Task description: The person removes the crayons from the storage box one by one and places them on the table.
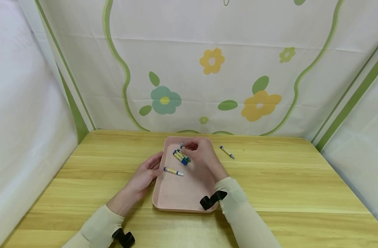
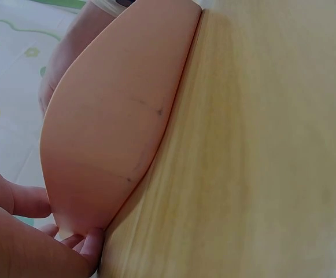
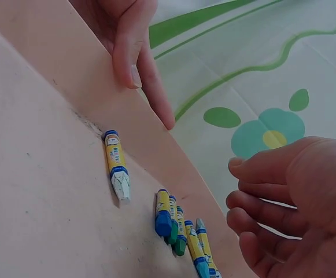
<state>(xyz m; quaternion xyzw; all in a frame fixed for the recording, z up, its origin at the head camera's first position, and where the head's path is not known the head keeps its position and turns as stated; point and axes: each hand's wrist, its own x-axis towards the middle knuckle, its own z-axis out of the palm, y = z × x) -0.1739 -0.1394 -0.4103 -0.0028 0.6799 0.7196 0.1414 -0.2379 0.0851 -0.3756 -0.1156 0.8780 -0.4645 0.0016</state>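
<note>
A pink tray [image 1: 189, 193] lies on the wooden table. My left hand [image 1: 147, 172] holds its left side; in the left wrist view the thumb lies at the rim and the fingers [image 2: 92, 246] against the outer wall. Over the tray's far part is my right hand [image 1: 201, 153], fingers loosely bent and holding nothing in the right wrist view. Beside it, several yellow-wrapped crayons lie in a row, among them a dark blue crayon [image 3: 163, 217], a green crayon [image 3: 180, 234] and a light blue crayon [image 3: 196, 249]. Apart from these sits a white crayon [image 3: 117, 168].
One more crayon [image 1: 227, 152] lies on the table [image 1: 285, 179] right of the tray. A flowered cloth [image 1: 189, 69] hangs behind the table's far edge, with white cloth at both sides.
</note>
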